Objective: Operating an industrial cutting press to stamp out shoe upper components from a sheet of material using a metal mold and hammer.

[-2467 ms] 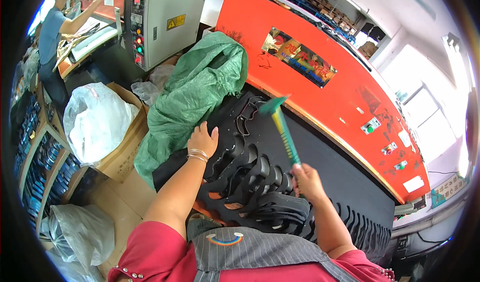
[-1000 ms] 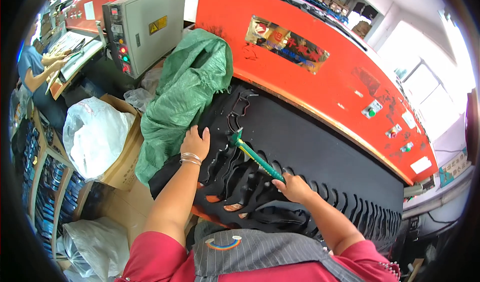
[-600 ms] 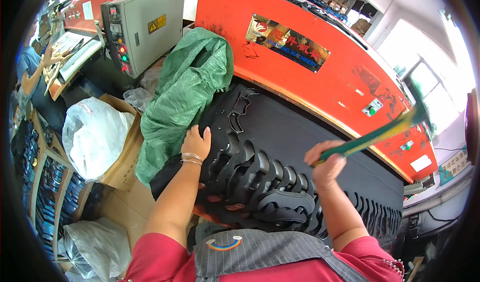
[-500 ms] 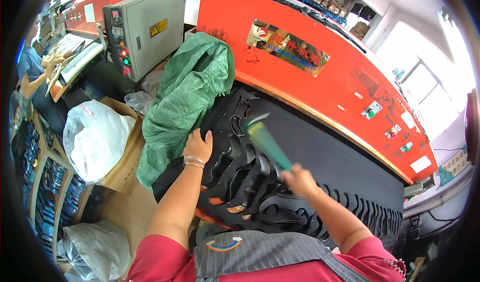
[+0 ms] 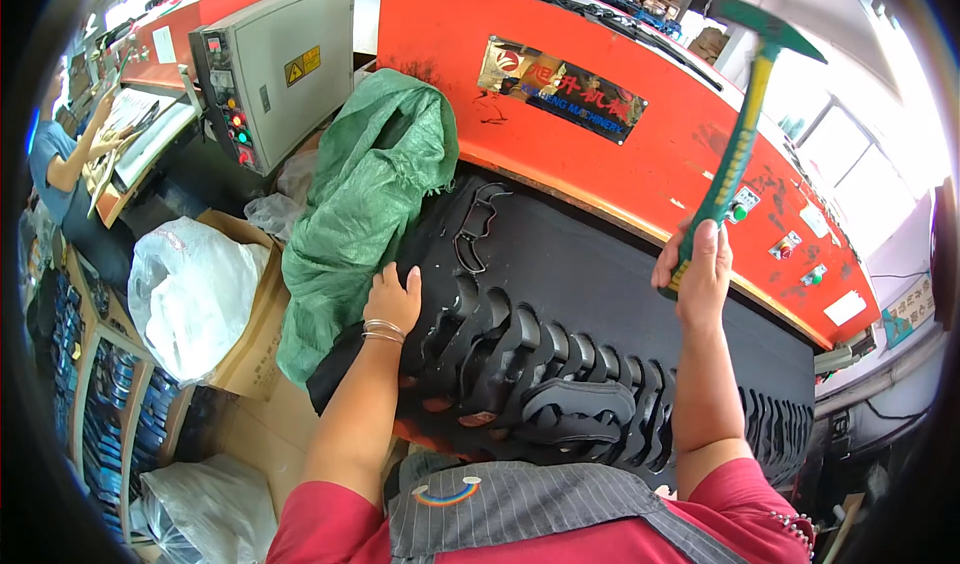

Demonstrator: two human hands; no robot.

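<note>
My right hand point(image 5: 698, 274) is closed around the green and yellow handle of a hammer point(image 5: 740, 149), which is held up in front of the red machine. The hammer's head is in the air, well above the black sheet material point(image 5: 620, 274). My left hand point(image 5: 393, 302) lies on the left edge of this sheet, beside the green woven sack, fingers stretched and thumb apart. To its right, a thin metal cutting die point(image 5: 478, 229) with a wavy outline rests on the sheet. Dark curved cut pieces point(image 5: 580, 404) lie nearer to me, along a row of wavy cut-outs.
A long red machine point(image 5: 590, 174) spans the far side. The green sack point(image 5: 365, 184) is heaped at the left, near a grey control cabinet point(image 5: 285, 74) and a carton point(image 5: 262, 339) with a white plastic bag point(image 5: 195, 294). Another person point(image 5: 75, 169) works at the far left.
My right hand has raised the hammer from low over the sheet near the cutting die, up and to the right. My left hand stays almost where it was.
</note>
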